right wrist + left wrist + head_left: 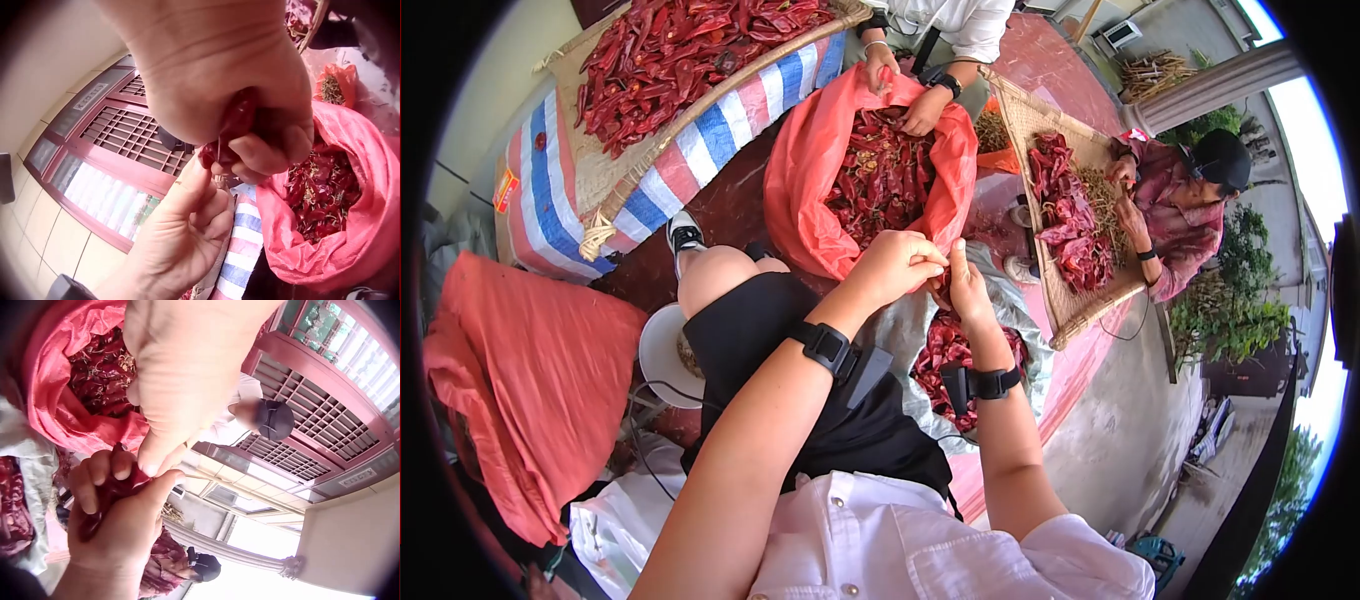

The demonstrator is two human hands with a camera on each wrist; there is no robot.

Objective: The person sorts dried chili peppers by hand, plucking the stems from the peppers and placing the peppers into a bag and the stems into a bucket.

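My right hand (971, 290) curls its fingers round dried red chili (239, 115), which shows in the palm in both wrist views. My left hand (894, 266) meets it from the other side, and its thumb and fingertips pinch the end that sticks out. Both hands are held together in front of me, overlapping the near rim of a red woven sack (800, 215) in the head view. Dried chilies (878, 185) fill that sack. Below my hands a grey-green sack (905, 385) lies open, with more red chilies (940, 355) inside.
Another person's hands (922, 112) reach into the red sack's far side. At the right, a person in a cap (1222, 160) works over a woven tray (1055, 318) of chilies. A larger chili-covered tray (630, 190) stands back left. A white bucket (662, 350) sits beside my leg.
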